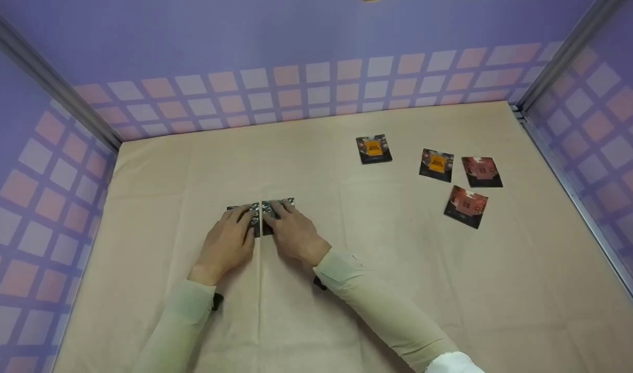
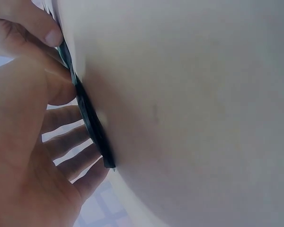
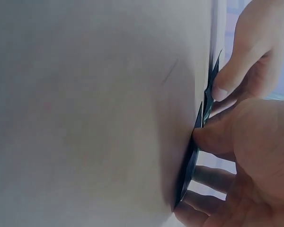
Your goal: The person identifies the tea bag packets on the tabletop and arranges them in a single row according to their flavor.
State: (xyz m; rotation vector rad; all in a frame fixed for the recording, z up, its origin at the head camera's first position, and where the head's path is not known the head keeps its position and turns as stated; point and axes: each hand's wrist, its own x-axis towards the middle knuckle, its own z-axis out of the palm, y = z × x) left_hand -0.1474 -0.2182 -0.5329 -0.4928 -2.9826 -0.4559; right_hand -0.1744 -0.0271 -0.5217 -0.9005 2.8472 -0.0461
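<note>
Two dark, flat square packets with speckled print lie side by side on the cloth, a narrow strip of cloth showing between them. My left hand [image 1: 226,244] rests on the left packet [image 1: 256,221], its fingers spread across the top. On the right packet [image 1: 267,230] lies my right hand [image 1: 296,234], fingers extended over it and thumb near its inner edge. Seen low in the left wrist view, the dark packet [image 2: 93,124] runs under the fingertips. The right wrist view shows the right thumb touching the packet's near edge [image 3: 186,172]. Both hands cover much of the print.
Toward the back right lie two dark packets with orange labels, one farther left [image 1: 374,149] and one nearer the middle [image 1: 436,165]. Beside them are two red-and-black packets, an upper [image 1: 482,172] and a lower one [image 1: 466,206]. Purple checkered walls [image 1: 306,31] enclose the cloth-covered table [image 1: 399,311].
</note>
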